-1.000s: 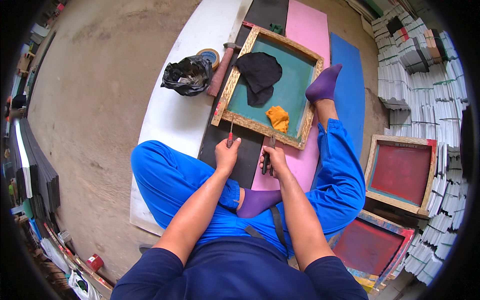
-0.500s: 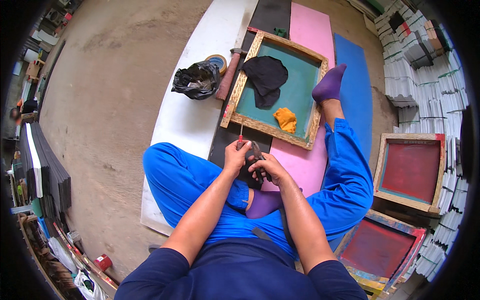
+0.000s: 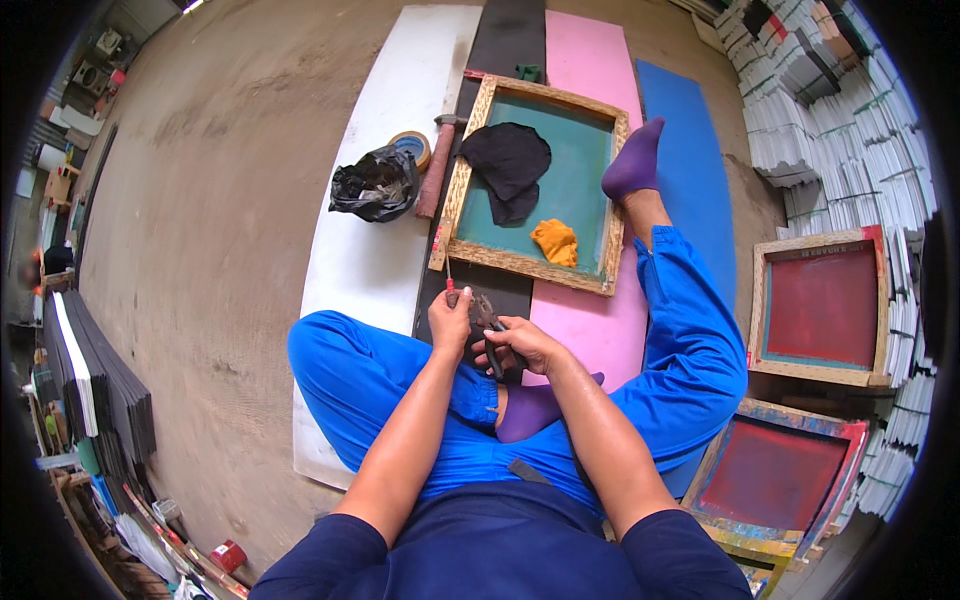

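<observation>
Far left, on white sheet (image 3: pixel 345 235): black plastic bag (image 3: pixel 375 190), tape roll (image 3: pixel 425 150) just beyond it, hammer (image 3: pixel 432 180) lying alongside. Left hand (image 3: pixel 449 325), near side: fingers closed around the red handle of a screwdriver (image 3: pixel 451 293), shaft pointing far, its tip at the left corner of the wooden frame (image 3: pixel 500 260); contact cannot be told. Frame lies flat, centre, beyond both hands, black cloth (image 3: pixel 507 170) and orange cloth (image 3: pixel 555 243) on its green mesh. Right hand (image 3: pixel 525 345): fingers wrapped on pliers (image 3: pixel 488 318), nose toward the left hand, not on the frame. Step in hand, judged: tools held ready at the near rail. Any move there would call for aligning a tip and keeping the frame steady.
</observation>
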{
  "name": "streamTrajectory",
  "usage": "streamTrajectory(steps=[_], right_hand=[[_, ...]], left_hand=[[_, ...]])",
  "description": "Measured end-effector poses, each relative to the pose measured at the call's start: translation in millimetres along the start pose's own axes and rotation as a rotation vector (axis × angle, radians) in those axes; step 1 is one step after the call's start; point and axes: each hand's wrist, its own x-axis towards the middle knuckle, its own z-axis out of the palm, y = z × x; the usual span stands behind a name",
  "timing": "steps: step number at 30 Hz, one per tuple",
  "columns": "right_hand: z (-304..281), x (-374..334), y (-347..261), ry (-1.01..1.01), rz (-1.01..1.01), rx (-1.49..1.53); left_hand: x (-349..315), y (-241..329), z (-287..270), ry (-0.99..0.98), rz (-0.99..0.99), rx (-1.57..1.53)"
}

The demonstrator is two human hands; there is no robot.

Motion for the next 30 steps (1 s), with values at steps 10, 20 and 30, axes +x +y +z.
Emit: streamTrajectory(steps=[10, 20, 30], right_hand=[[-37, -13, 0, 0.547, -0.118, -0.204], [-53, -3, -15, 0.675, -0.085, -0.363], [-51, 21, -5, 0.935, -0.194, -0.751]], left_hand=[[-3, -3, 7, 0.003, 0.041, 0.236], [-8, 3, 9, -0.029, 0.000, 0.250], [-7, 5, 15, -0.033, 0.018, 0.232]])
